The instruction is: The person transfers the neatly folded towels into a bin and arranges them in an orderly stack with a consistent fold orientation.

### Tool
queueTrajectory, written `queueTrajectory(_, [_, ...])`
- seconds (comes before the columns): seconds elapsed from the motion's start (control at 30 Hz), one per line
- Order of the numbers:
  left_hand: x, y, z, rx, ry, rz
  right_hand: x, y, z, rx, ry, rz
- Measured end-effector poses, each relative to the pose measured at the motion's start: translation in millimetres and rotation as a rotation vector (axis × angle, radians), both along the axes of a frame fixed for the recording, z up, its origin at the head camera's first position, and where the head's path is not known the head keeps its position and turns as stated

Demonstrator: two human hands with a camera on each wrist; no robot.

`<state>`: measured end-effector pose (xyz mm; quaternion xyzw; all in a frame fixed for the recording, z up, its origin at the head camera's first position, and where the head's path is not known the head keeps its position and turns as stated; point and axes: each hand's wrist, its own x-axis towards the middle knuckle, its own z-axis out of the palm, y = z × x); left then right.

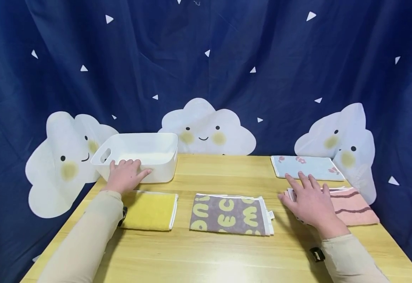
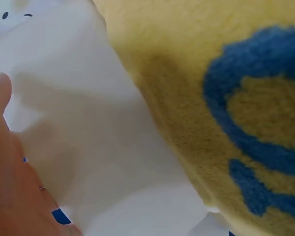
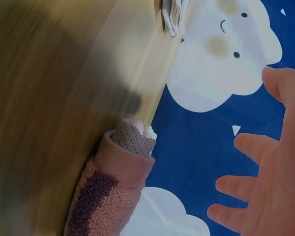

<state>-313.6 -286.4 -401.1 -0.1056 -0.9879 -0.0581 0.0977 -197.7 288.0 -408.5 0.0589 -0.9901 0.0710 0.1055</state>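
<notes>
My left hand (image 1: 125, 175) is extended at the front of a white plastic bin (image 1: 156, 173), its fingers at the near rim; whether they touch it I cannot tell. Just below that hand lies a folded yellow towel (image 1: 149, 211), whose blue marking shows in the left wrist view. With fingers spread, my right hand (image 1: 311, 200) hovers over the left end of a folded pink towel (image 1: 352, 206) with dark wavy stripes, holding nothing. In the right wrist view the right hand (image 3: 273, 162) is apart from the pink towel's folded edge (image 3: 110, 182).
Between the hands lies a folded purple towel (image 1: 227, 215) with yellow letters and a white tag. A folded light-blue towel (image 1: 308, 168) with pink flowers lies at the back right. The wooden table (image 1: 206, 259) ends against a dark blue curtain (image 1: 206, 78) with clouds.
</notes>
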Motion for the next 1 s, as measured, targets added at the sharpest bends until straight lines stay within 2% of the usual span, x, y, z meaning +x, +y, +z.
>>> queueTrajectory(0.3, [-8.2, -3.7, -1.4, -0.016, -0.003, 0.014, -0.5, -2.6, 0.5, 0.002, -0.012, 0.005])
queueTrajectory(0.63, [-20.5, -10.7, -3.7, -0.033, 0.047, -0.087, -1.1, -2.1, 2.1, -0.009, -0.018, 0.009])
queueTrajectory(0.77, [-22.6, -4.6, -3.7, -0.029, 0.048, -0.139, -0.9, -3.9, 3.9, 0.001, -0.016, 0.014])
queueTrajectory(1.0, [-25.7, 15.7, -3.7, -0.026, 0.028, -0.194, -1.2, -6.7, 4.4, 0.02, -0.018, 0.026])
